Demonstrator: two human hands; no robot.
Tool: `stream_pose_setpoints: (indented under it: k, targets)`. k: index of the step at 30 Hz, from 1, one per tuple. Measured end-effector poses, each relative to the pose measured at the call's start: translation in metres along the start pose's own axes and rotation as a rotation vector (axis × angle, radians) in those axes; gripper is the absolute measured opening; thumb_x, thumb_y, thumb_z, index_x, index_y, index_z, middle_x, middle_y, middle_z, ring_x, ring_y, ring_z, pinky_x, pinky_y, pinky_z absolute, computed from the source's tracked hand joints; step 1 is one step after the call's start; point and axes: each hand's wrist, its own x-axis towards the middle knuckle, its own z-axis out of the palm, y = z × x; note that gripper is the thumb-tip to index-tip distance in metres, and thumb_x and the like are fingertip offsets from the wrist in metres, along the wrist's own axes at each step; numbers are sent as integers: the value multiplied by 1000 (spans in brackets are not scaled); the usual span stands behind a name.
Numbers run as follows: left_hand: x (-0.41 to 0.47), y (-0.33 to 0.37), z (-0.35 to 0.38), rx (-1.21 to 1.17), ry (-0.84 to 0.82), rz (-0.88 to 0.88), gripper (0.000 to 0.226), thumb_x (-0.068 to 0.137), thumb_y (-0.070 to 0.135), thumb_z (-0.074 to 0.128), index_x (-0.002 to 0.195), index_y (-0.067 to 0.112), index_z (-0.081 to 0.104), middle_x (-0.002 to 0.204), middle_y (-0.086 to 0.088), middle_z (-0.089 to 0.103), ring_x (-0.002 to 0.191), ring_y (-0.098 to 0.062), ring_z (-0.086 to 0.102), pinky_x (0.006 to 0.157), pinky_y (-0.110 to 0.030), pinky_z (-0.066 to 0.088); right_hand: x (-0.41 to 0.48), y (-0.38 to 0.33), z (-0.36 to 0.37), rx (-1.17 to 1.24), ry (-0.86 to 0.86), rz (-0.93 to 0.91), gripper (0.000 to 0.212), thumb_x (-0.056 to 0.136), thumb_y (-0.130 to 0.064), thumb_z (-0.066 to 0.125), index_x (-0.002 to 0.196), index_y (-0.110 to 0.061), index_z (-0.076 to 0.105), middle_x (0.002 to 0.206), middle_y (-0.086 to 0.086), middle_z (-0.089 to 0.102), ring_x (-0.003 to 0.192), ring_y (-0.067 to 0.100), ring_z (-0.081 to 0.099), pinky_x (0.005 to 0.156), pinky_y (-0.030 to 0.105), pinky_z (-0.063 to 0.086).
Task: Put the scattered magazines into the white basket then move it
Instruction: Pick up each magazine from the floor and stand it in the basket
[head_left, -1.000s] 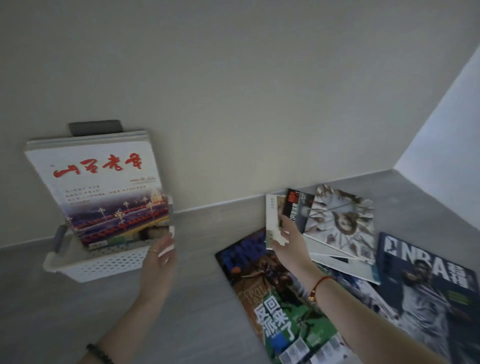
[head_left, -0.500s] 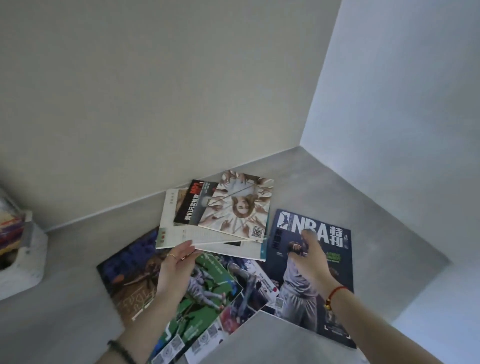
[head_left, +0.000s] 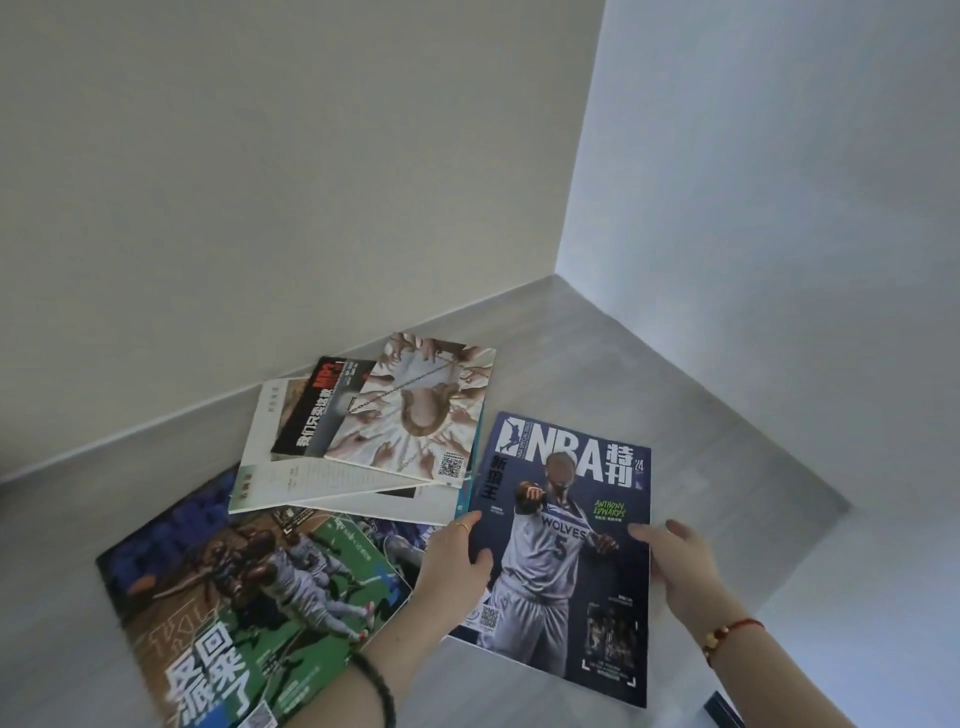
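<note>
A dark blue NBA magazine (head_left: 566, 545) lies at the right of the pile. My left hand (head_left: 454, 558) grips its left edge, thumb on the cover. My right hand (head_left: 675, 558) grips its right edge, thumb on top. To the left lies a large basketball magazine with a green court (head_left: 249, 587). Behind it sit a white booklet (head_left: 291, 478), a black-covered magazine (head_left: 317, 410) and a magazine showing many hands around a head (head_left: 421, 410). The white basket is out of view.
The magazines lie on a grey surface (head_left: 649, 395) set in a corner. A beige wall (head_left: 260, 182) runs behind and a white wall (head_left: 779, 208) closes the right side. A dark object (head_left: 719, 709) pokes in at the bottom right.
My view swung right, away from the basket, which left the frame. My left hand moved from the basket across the pile to the NBA magazine's left edge; my right hand shifted to its right edge.
</note>
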Motion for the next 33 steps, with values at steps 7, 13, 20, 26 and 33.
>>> stream_pose_setpoints:
  k: [7, 13, 20, 26, 33]
  targets:
    - [3, 0, 6, 58, -14, -8, 56, 85, 17, 50, 138, 13, 32, 147, -2, 33, 133, -24, 27, 112, -38, 25, 6, 2, -7, -150, -58, -101, 22, 83, -5, 60, 104, -1, 55, 101, 17, 62, 78, 27, 59, 67, 36, 49]
    - [-2, 6, -3, -117, -37, -8, 53, 84, 11, 51, 135, 11, 37, 129, -6, 52, 108, -14, 53, 97, -20, 41, -3, -3, -7, -143, -117, -156, 23, 84, -9, 60, 103, -9, 48, 97, 11, 59, 74, 22, 59, 60, 34, 51]
    - [-15, 2, -19, -344, -87, 14, 45, 89, 23, 51, 130, 24, 35, 136, 6, 43, 109, -2, 47, 88, -11, 34, -51, -42, -5, -77, -111, -516, 13, 86, -11, 57, 94, -20, 56, 82, 3, 66, 67, 20, 66, 38, 22, 49]
    - [-20, 20, -62, -617, -93, -51, 74, 77, 43, 62, 139, 30, 23, 143, 0, 37, 127, -16, 41, 95, -29, 32, -119, -95, -6, 41, -254, -794, 22, 84, -7, 57, 84, -27, 65, 74, -2, 74, 63, 18, 69, 54, 31, 55]
    - [-62, 28, -156, -1051, 139, 114, 21, 79, 10, 62, 98, 17, 65, 90, 3, 74, 84, -17, 68, 74, -29, 56, -178, -115, 49, 260, -602, -828, 27, 85, -3, 49, 90, -20, 70, 81, -1, 75, 70, 18, 70, 56, 30, 57]
